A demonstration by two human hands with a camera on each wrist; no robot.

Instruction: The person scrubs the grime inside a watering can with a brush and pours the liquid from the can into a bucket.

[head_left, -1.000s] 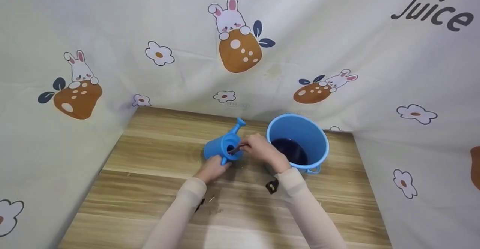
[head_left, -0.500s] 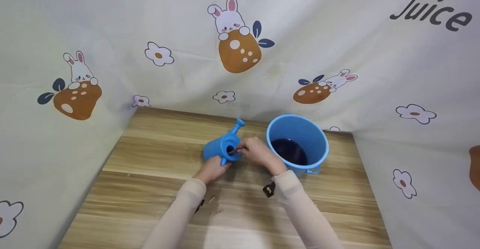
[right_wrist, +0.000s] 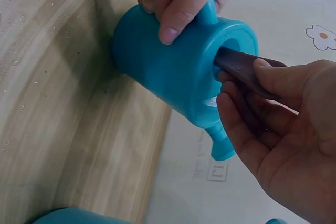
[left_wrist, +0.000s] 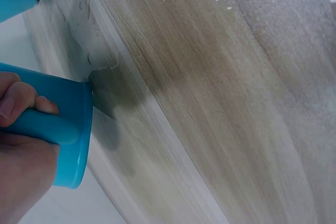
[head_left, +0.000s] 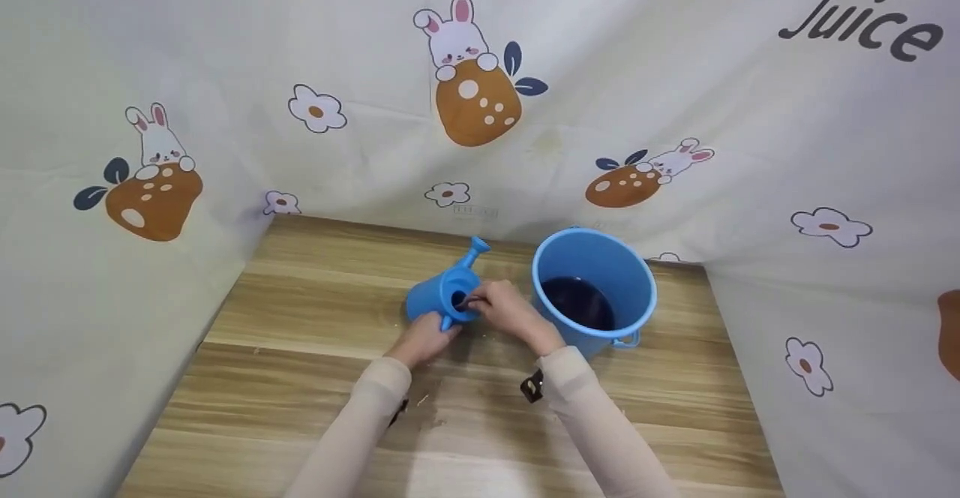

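Observation:
A blue watering can [head_left: 424, 299] stands on the wooden surface, its spout pointing to the back right. My left hand [head_left: 422, 340] grips the can's handle; in the left wrist view its fingers [left_wrist: 21, 98] curl round that handle. With thumb and fingers my right hand [head_left: 510, 310] pinches a smooth, dark purplish-brown piece [right_wrist: 244, 69], flat and slightly curved. One end of this piece reaches into the can's round top opening, where it is hidden. Its exact kind I cannot tell. Right-hand fingertips are close to the can's rim in the right wrist view.
Right of the can stands a larger blue bucket [head_left: 600, 254] with dark liquid [head_left: 577, 303] in it. Water drops and wet patches [left_wrist: 94, 51] lie on the wooden tabletop [head_left: 315, 303]. A printed cloth [head_left: 360, 153] rises behind and along both sides.
My right hand has shifted slightly left toward the can, and less of the dark piece shows outside the opening. The left hand and the can have stayed nearly still.

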